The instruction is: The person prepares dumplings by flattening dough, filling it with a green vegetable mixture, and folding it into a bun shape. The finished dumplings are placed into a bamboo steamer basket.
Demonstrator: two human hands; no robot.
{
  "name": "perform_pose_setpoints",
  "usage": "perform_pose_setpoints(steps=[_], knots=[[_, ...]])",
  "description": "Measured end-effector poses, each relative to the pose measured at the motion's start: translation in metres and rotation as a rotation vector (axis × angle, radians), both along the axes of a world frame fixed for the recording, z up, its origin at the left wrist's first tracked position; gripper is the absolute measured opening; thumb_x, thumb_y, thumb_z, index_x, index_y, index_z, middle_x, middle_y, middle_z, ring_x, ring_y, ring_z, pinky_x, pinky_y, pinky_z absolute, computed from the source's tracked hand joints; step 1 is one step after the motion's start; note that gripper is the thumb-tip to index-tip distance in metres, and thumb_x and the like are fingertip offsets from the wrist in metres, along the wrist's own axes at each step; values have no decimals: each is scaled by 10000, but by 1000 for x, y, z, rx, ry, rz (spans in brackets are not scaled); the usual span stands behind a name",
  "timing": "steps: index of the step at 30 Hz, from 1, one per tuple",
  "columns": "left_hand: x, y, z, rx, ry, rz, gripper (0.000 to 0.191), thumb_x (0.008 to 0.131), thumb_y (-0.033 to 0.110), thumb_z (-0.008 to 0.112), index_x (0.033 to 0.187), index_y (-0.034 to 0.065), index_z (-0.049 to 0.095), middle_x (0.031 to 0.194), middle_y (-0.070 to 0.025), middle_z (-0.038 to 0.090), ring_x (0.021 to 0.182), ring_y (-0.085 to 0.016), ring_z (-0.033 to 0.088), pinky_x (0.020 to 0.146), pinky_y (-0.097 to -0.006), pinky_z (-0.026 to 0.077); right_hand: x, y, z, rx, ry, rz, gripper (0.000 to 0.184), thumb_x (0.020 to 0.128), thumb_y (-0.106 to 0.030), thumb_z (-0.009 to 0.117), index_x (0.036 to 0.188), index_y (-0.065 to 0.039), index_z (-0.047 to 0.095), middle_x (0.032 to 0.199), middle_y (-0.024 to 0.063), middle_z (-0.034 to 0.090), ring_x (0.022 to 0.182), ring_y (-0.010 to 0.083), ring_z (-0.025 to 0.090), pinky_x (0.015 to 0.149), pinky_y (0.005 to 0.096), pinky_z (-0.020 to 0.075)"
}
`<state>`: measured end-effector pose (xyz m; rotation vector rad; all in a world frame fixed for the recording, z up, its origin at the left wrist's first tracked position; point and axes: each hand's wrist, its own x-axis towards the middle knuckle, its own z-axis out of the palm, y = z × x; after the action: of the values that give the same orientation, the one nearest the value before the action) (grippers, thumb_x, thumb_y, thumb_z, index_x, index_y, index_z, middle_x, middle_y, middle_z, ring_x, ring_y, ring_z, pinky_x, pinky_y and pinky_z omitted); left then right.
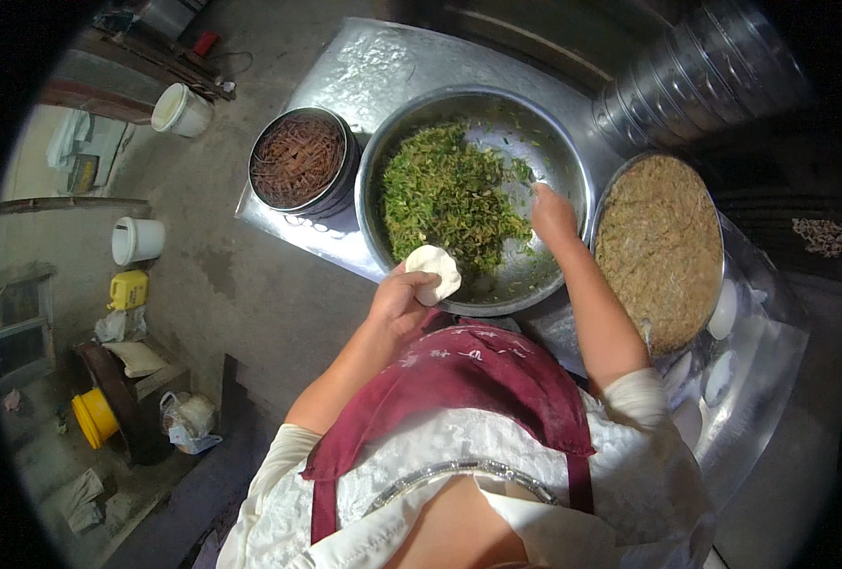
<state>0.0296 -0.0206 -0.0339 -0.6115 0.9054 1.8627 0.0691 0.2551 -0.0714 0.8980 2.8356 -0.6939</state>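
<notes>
My left hand (398, 299) holds a thin round dough wrapper (433, 274) over the near rim of a large steel basin (479, 307). The thumb presses on the wrapper's face. Chopped green vegetable filling (453, 195) is heaped on the left and middle of the basin, with scraps scattered over its bare right side. Inside the right part of the basin, my right hand (555, 217) is closed in a fist around what looks like a slim utensil (533, 183). Most of that utensil is hidden, and a clump of greens lies at its end.
Left of the basin stands a round tin (299, 162) of brown strips. A wide pan of pale brown mash (659, 249) sits close on the right. Stacked steel steamers (698, 78) rise behind it. White buckets (139, 240) stand on the floor (250, 299) at left.
</notes>
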Motion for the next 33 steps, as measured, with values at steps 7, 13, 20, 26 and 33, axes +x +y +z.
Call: perform_pose_setpoints(steps=[7,13,20,26,33], knots=[[0,2,5,-37,17,35,307,871,-4,527,1177,-10,497,1109,-150,597,1010,-295,609,915,-446,504,0,-45,-2,-48,277,288,285,869,-119,519,1146,-88,578,914,194,650,822,378,624,715,468,498],[0,2,8,-9,-8,57,303,891,-13,504,1193,-18,476,1137,-164,585,1033,-286,604,903,-435,517,27,-30,25,2,225,195,284,873,-124,501,1142,-93,585,935,195,652,790,385,623,714,476,492],[1,4,7,26,-14,84,303,898,11,490,1200,-15,479,1152,-165,582,1050,-299,594,936,-443,492,18,-43,-8,-90,80,121,300,860,-113,517,1144,-53,595,843,178,664,755,327,642,693,429,490],[2,2,5,17,9,49,339,850,-33,492,1188,-21,487,1150,-172,589,1050,-303,597,949,-438,482,12,-55,-9,-587,251,40,295,879,-90,520,1155,-11,590,706,44,613,629,111,560,600,275,452],[2,0,2,73,48,30,357,819,-54,506,1175,-39,492,1118,-181,601,1031,-303,608,936,-424,493,9,-58,-2,-929,220,-70,286,888,-69,518,1157,6,583,705,24,607,585,85,518,546,245,423]])
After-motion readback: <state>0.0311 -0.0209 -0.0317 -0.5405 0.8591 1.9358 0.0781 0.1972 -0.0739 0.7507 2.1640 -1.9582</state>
